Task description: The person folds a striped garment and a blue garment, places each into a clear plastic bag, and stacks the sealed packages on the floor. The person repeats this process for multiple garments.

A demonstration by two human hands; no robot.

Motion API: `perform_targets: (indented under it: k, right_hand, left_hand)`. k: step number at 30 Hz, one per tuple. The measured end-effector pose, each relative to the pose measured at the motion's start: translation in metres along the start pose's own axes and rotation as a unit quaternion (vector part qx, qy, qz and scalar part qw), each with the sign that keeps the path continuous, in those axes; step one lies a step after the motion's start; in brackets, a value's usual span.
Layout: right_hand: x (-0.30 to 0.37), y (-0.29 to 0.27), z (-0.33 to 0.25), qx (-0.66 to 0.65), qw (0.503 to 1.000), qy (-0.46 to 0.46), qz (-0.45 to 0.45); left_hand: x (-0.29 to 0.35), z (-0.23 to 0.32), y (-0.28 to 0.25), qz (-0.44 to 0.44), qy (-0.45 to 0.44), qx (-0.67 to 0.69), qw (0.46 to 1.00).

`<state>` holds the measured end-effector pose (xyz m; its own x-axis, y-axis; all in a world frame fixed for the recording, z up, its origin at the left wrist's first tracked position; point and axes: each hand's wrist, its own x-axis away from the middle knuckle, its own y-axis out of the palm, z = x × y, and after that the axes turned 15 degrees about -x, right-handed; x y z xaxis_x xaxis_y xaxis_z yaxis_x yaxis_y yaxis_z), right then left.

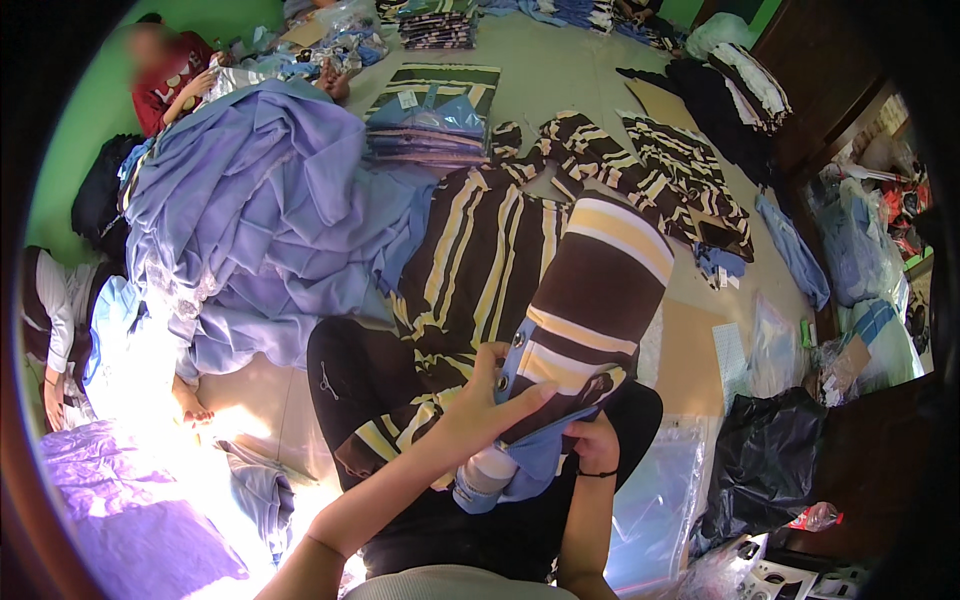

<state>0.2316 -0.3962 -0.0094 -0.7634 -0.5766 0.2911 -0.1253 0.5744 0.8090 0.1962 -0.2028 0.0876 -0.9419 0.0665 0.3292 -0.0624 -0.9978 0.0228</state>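
While the head camera looks down at a person seated on the floor (560,70), both hands work on a folded brown shirt with cream and yellow stripes (590,290) that stands up from the lap, its blue collar and snap placket (520,350) turned toward the viewer. The left hand (490,405) is curled over the collar end, fingers spread and closed on the fabric, thumb near the snaps; the right hand (595,440), with a dark band at the wrist, grips the lower blue edge from beneath, mostly hidden by the cloth, so how tightly it closes cannot be told. A second striped shirt (470,260) lies spread over the lap under the folded one. Since the fold is held only at its lower end, the upper part could flop open and undo the fold. A clear plastic bag (650,500) lies just right of the knees, slick enough to slide away. A heap of lavender fabric (260,210) bulges close on the left and could spill onto the lap. Another person in red (175,80) sits well apart beyond the heap.
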Motion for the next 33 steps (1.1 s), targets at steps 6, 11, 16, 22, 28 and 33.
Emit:
perform_targets:
  k: [6, 11, 16, 22, 28, 33]
  right_hand:
    - [0.002, 0.002, 0.007, 0.030, 0.999, -0.012, -0.019]
    - [0.000, 0.003, 0.013, 0.071, 0.995, 0.035, -0.057]
    - [-0.002, 0.014, 0.022, 0.084, 0.993, 0.070, -0.037]
    - [-0.002, 0.017, 0.028, 0.082, 0.994, 0.073, -0.001]
    - [-0.004, 0.015, 0.029, 0.094, 0.991, 0.086, -0.031]
    - [-0.002, 0.017, 0.035, 0.108, 0.988, 0.106, 0.005]
  left_hand:
    - [0.005, 0.002, -0.007, 0.000, 0.036, 0.008, 0.999]
    - [-0.020, 0.013, -0.027, -0.021, 0.053, 0.139, 0.989]
    - [-0.029, 0.016, -0.031, 0.003, 0.048, 0.144, 0.988]
    - [-0.028, 0.016, -0.033, 0.054, 0.059, 0.093, 0.993]
    - [-0.039, 0.027, -0.049, 0.048, 0.074, 0.108, 0.990]
    - [-0.050, 0.026, -0.054, 0.085, 0.064, 0.028, 0.994]
